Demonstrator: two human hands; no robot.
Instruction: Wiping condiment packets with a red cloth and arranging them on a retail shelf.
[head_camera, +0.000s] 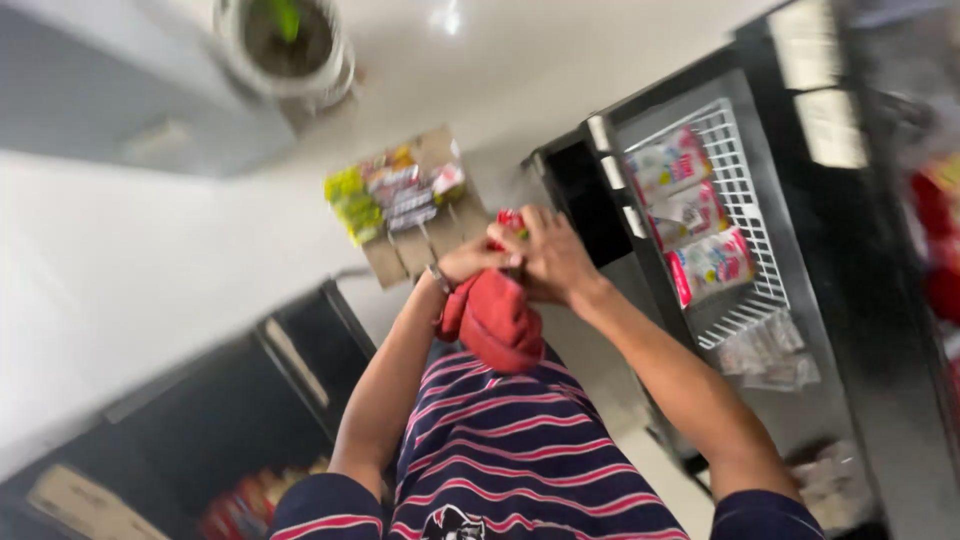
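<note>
Two hands meet right in the middle of the view, both bunched around a small red packet (511, 222) that peeks out above the knuckles. The right hand (556, 262) wraps over it from the right side, fingers curled closed around the packet; the left hand (470, 262) presses in from the left, fingers also closed against it, a bracelet at the wrist. Hanging just below the hands, a red cloth (497, 322) droops down over the person's chest, touching the left wrist; which hand pins it, I cannot tell. Underneath, a navy shirt with red and white stripes (500, 450) fills the lower middle. Beyond the hands, a cardboard display rack (425, 240) carries green and mixed-colour snack packs (392, 195). Off to the right, a white wire basket (745, 210) inside a dark cabinet holds three pink-and-white pouches (690, 215) stacked in a row. Top of view, a round pot with a green plant (288, 40). Lower left, a dark shelf unit (230, 420) with blurred red packs.
</note>
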